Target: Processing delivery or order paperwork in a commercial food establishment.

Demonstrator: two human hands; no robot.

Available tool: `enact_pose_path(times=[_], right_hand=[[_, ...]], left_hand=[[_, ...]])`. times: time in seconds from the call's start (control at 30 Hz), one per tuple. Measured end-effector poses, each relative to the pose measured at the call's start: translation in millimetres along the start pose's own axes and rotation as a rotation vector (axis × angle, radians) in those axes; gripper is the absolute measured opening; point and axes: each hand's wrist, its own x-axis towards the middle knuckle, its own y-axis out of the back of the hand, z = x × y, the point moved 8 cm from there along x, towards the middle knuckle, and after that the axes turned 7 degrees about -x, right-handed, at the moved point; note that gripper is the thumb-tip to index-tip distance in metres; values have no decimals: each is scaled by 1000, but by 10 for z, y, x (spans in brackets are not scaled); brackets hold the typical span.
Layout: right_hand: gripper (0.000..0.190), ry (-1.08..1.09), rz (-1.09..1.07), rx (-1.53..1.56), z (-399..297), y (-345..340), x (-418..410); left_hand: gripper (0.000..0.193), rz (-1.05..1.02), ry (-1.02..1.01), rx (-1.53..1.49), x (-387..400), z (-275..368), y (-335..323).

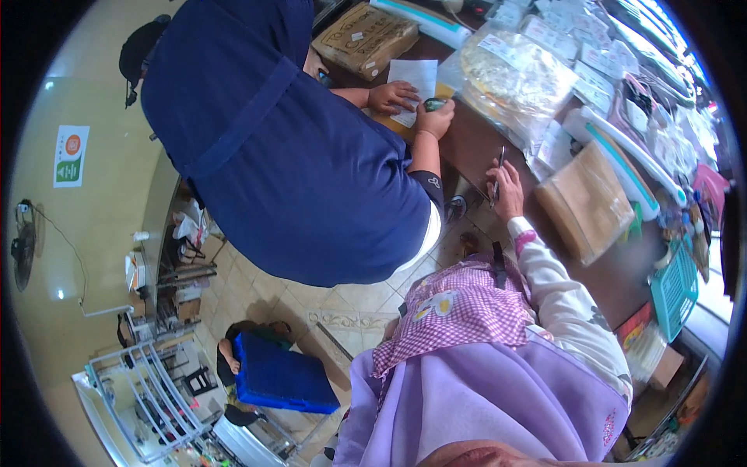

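My right hand (506, 188) rests at the edge of the brown table (633, 274), with a pen (499, 169) held between its fingers. My left hand is out of view. To the right of my right hand lies a flat parcel in brown paper and clear wrap (586, 201). Beyond it, clear plastic packs (513, 76) bearing white labels are piled up. Further up, a co-worker's hands are over a white paper sheet (413, 73); one lies flat on it, the other holds a small dark green object (433, 104).
A co-worker in dark blue (292, 157) stands close on the left. A taped brown box (365, 38) with handwriting lies at the table's far end. A teal plastic basket (675, 292) stands at the right. Behind, another person carries a blue crate (286, 373) over the tiled floor.
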Motion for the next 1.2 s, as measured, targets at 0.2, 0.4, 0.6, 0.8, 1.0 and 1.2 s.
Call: enact_pose_path(times=[0.2, 0.4, 0.6, 0.8, 1.0, 1.2], right_hand=[[30, -82, -32, -118, 572, 120, 213], [31, -140, -108, -228, 976, 48, 184], [32, -56, -125, -141, 409, -71, 290], [31, -67, -142, -83, 421, -80, 297], [32, -72, -128, -128, 554, -86, 260], [31, -73, -118, -179, 561, -24, 289]], left_hand=[[38, 437, 320, -551, -114, -786, -519], [36, 1076, 721, -1265, -16, -1777, 392], [34, 930, 898, -1293, -720, -1484, 899], [32, 947, 855, -1263, -740, -1447, 948], [30, 683, 727, -1370, -717, -1843, 1453], [26, 186, 525, -1491, -936, -2300, 2157]])
